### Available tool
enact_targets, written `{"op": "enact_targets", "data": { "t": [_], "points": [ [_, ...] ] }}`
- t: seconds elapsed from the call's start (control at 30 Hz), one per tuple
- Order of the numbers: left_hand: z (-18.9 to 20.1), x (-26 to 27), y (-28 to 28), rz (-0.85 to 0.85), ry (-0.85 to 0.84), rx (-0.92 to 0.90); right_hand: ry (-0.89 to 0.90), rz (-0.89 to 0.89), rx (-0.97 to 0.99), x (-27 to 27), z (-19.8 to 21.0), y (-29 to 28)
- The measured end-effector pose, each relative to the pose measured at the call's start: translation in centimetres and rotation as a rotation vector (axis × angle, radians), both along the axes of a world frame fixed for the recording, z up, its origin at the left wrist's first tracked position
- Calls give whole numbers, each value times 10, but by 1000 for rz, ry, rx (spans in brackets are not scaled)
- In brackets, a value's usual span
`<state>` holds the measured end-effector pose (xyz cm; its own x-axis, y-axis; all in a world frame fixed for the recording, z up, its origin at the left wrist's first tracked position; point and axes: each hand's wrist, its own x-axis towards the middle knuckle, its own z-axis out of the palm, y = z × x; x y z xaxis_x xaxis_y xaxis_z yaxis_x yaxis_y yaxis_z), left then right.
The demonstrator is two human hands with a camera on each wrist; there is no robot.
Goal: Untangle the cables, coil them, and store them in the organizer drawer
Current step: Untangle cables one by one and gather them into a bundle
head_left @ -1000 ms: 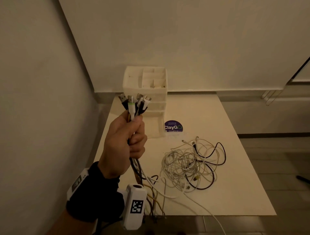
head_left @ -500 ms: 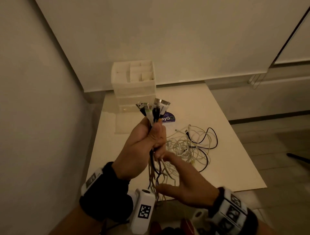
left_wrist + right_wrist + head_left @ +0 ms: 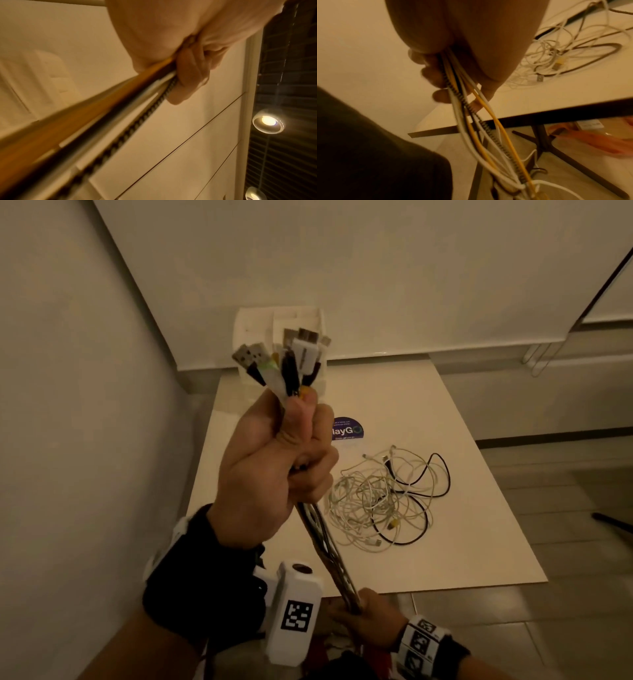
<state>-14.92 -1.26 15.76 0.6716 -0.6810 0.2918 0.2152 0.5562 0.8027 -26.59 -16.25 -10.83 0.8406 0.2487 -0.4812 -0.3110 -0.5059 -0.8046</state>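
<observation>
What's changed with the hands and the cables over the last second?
The right hand came in, took hold of the cable bundle below the left hand and slid down it, pulling the strands taut. The left hand still grips the bundle just under the plugs. The tangled pile and organizer stayed put on the table.

worktop [image 3: 479, 460]: pale rectangular top, set in a wall corner | far left corner: white organizer drawer unit [image 3: 253, 326] | in front of it: round purple sticker [image 3: 347, 430] | middle: tangled pile of white and black cables [image 3: 387, 501], one yellow plug showing
</observation>
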Motion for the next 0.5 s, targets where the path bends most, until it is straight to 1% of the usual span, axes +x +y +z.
{"op": "enact_targets", "data": {
  "t": [0.13, 0.2, 0.27, 0.37, 0.43, 0.5],
  "points": [
    [-7, -10, -15, -29, -29, 9, 23, -77, -101, 6, -14, 5],
    [-7, -8, -19, -26, -39, 31, 14, -64, -140, 12, -18, 12],
    [-9, -1, -19, 0, -9, 41, -25, 22, -162, 13, -17, 14],
    [-15, 5, -12, 63, 13, 54, -137, 154, -153, 13, -12, 0],
    [-20, 4, -6, 90, 20, 58, -132, 253, -183, 14, -7, -20],
    [-22, 3, -3, 127, 17, 72, -76, 313, -280, 21, -5, -47]
  ]
}}
